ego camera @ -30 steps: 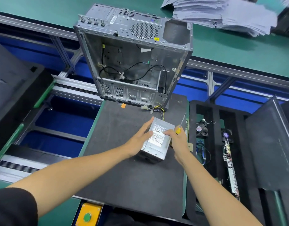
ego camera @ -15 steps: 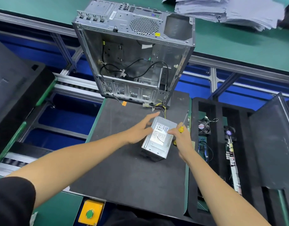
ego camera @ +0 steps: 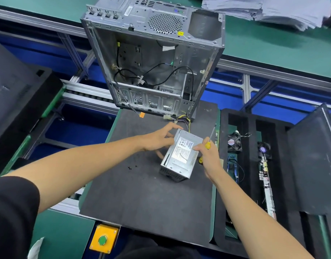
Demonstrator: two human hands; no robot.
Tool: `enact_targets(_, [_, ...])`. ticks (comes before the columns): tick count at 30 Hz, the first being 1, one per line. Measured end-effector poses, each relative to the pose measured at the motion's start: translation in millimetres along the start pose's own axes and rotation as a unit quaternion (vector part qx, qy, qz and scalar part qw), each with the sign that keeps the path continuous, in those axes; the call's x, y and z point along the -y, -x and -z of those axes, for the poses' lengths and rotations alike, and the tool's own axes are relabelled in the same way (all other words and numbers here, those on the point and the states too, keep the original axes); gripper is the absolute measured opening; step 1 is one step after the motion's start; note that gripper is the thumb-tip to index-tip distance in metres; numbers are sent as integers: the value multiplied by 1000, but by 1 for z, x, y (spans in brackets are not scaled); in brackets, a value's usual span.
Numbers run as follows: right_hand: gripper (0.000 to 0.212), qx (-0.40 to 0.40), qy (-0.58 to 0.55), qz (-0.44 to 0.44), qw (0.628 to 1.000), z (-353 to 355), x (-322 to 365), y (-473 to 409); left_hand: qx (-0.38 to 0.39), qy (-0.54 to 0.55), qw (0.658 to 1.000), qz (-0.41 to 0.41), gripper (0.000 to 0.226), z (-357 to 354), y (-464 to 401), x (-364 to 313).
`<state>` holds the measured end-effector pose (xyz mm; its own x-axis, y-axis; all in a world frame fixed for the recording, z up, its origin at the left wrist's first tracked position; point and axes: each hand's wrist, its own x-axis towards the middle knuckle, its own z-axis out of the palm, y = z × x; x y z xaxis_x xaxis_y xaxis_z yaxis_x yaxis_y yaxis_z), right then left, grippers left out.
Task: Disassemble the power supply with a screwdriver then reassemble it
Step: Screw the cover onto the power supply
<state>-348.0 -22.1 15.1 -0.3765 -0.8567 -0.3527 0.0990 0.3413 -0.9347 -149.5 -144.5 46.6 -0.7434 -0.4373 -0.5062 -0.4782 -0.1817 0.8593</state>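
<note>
A grey metal power supply [ego camera: 181, 157] with a white label on top stands on the black mat [ego camera: 142, 199], its yellow and black cable bundle [ego camera: 181, 120] trailing toward the case. My left hand [ego camera: 159, 139] grips its far left corner, fingers curled over the top edge. My right hand [ego camera: 207, 157] touches its right side while holding a yellow-handled screwdriver [ego camera: 209, 140], shaft pointing up and away. The open empty computer case [ego camera: 153, 58] stands upright just behind. A few small black screws [ego camera: 132, 167] lie on the mat left of the supply.
A black foam tray [ego camera: 250, 184] on the right holds two fans, cables and memory sticks. A dark side panel [ego camera: 314, 161] leans at far right. A yellow box with a green button [ego camera: 103, 240] sits at the near edge. A paper stack [ego camera: 263, 10] lies behind.
My left hand slid from the supply's left side up to its far corner. The supply shifted slightly away from me on the mat; my right hand with the screwdriver stayed at its right side.
</note>
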Motion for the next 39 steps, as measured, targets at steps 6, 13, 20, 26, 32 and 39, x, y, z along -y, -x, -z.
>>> enact_targets(6, [30,-10,0,14,1000,-1,-1,0,-3,13,1000,-2,45,1,-2,2])
enact_targets(13, [34,-27,-13,21,999,-7,1,4,-5,32,999,21,39,-3,-8,5])
enact_targets(20, [34,-31,-6,17,999,-11,4,7,-11,34,999,13,41,-10,-5,5])
enact_targets(26, [28,-45,-43,-21,998,-12,4,10,-4,39,999,-15,40,-11,-4,8])
enact_targets(32, [26,-73,-100,-19,992,-21,3,13,-25,53,998,-15,41,-11,-3,10])
enact_targets(39, [43,-116,-99,-45,987,-35,8,16,-34,52,998,-4,42,-7,-6,6])
